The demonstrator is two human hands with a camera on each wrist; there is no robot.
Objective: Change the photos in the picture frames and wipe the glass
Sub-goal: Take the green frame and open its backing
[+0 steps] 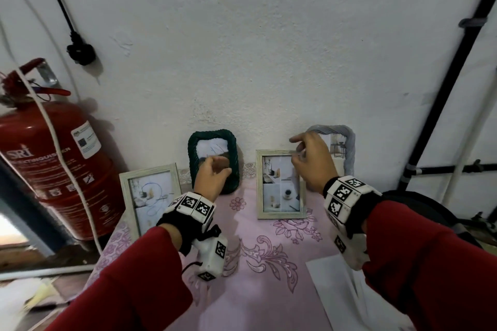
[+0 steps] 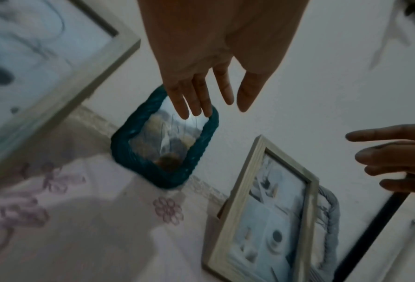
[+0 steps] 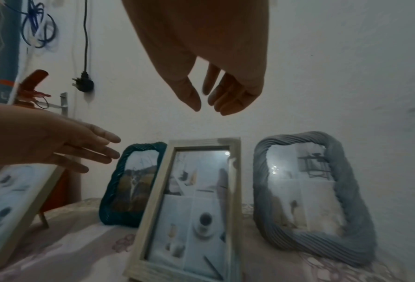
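Head view: four picture frames (image 1: pixel 281 184); both hands' fingers (image 1: pixel 298 140) loose, holding nothing.

Both arms, in red sleeves with marker-tagged wrist units, were raised above the pink floral tablecloth (image 1: pixel 269 290). The left hand (image 1: pixel 212 177) hovered with fingers relaxed and extended, holding nothing. The right hand (image 1: pixel 312 161) hovered likewise, fingers loosely spread, thumb apart, empty.
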